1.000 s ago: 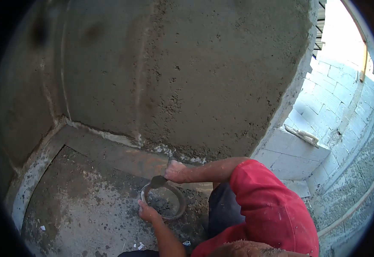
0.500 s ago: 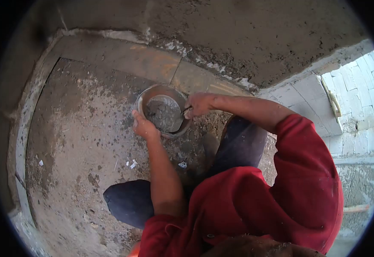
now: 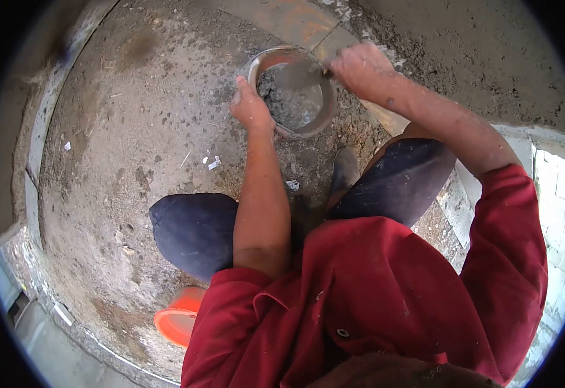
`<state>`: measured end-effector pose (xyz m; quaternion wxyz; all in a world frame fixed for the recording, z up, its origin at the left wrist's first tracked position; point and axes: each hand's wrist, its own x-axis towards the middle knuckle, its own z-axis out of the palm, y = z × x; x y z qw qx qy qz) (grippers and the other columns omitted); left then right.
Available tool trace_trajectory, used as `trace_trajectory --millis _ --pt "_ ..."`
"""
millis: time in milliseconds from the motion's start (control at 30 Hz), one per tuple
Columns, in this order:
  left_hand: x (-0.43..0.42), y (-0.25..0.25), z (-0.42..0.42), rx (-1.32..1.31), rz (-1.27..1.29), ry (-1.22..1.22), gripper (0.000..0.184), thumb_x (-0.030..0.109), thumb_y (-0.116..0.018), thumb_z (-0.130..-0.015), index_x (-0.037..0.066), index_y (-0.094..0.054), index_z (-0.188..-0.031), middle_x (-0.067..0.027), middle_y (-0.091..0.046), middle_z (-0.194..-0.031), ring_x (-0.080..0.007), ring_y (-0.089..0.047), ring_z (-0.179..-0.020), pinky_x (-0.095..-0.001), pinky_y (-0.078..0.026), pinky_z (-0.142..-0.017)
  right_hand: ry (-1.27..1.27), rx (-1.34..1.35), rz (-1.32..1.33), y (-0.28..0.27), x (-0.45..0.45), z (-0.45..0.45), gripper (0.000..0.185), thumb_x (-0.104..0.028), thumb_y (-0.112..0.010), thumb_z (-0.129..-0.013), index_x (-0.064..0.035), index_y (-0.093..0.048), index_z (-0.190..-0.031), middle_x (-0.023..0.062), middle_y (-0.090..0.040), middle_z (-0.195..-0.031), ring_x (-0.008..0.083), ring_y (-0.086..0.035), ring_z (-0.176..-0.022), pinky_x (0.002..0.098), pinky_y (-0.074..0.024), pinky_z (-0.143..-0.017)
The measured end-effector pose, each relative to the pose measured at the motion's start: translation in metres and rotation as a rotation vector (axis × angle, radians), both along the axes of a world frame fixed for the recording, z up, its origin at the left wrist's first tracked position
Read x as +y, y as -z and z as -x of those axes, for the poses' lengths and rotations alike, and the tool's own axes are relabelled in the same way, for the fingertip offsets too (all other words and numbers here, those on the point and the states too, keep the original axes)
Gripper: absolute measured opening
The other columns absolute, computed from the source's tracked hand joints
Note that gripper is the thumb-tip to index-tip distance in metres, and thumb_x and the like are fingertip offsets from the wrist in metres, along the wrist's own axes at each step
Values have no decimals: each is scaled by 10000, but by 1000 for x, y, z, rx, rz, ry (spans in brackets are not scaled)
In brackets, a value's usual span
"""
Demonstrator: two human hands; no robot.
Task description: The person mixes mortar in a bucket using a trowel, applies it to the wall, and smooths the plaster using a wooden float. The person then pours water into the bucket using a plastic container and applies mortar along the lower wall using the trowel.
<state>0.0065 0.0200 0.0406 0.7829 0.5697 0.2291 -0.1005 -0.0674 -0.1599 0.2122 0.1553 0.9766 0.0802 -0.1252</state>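
Observation:
A round bucket (image 3: 327,110) with wet grey mortar (image 3: 287,107) in it stands on the rough floor in front of me. My left hand (image 3: 251,105) grips the bucket's left rim, its thumb uppermost. Above the far right rim, my right hand (image 3: 361,68) is closed round the handle of a trowel; the handle itself is mostly hidden by the fingers. The trowel's blade (image 3: 297,75), blurred by motion, reaches leftward over the mortar.
An orange bucket (image 3: 178,320) stands by my left side. White scraps (image 3: 213,161) lie on the gritty floor (image 3: 134,123). A plastered wall (image 3: 483,58) rises at the upper right, with pale blocks (image 3: 557,187) at the far right. My knees flank the work.
My right hand has lifted the trowel out of the bucket, so its blade now shows above the mortar. The view has shifted, bringing the orange bucket into sight.

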Motion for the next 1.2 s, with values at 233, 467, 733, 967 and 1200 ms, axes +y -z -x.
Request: trace_trajectory --millis 233,467,733,967,1200 --pt "-2 5 3 -69 -58 -40 577 436 -604 -1046 -126 -728 -1015 -139 -700 -882 -229 -589 -794 -413 -484 -763 -268 92 118 40 51 -34 96 -179 -667 -898 -139 -753 -914 69 -742 -887 248 -730 -909 390 -550 -760" --pt "1 -11 -2 8 -30 13 529 418 -598 -1060 -95 -720 -1095 -131 -704 -1026 -205 -622 -891 -393 -511 -837 -217 -73 40 3 -13 -45 138 -175 -663 -896 -143 -767 -982 97 -758 -955 255 -735 -919 409 -533 -799" --pt "-5 -14 4 29 30 -14 564 442 -563 -1070 -97 -708 -1146 -154 -704 -1051 -234 -650 -926 -408 -521 -875 524 391 -291 92 9 28 317 -349 -664 -919 -91 -762 -1075 148 -765 -1050 324 -735 -1045 479 -581 -876" --pt "-3 -7 2 6 51 10 573 430 -567 -1071 -123 -705 -1126 -166 -710 -1065 -249 -662 -893 -425 -548 -830 495 476 -702 41 -16 11 378 -400 -724 -916 -82 -757 -1119 201 -741 -920 368 -719 -898 458 -544 -819" --pt "-4 -1 3 -19 43 -22 569 432 -596 -1059 -122 -706 -1123 -166 -712 -1062 -247 -665 -925 -413 -547 -858 113 219 -149 37 53 -15 173 -169 -689 -867 -121 -806 -985 144 -778 -940 310 -765 -954 439 -615 -820"
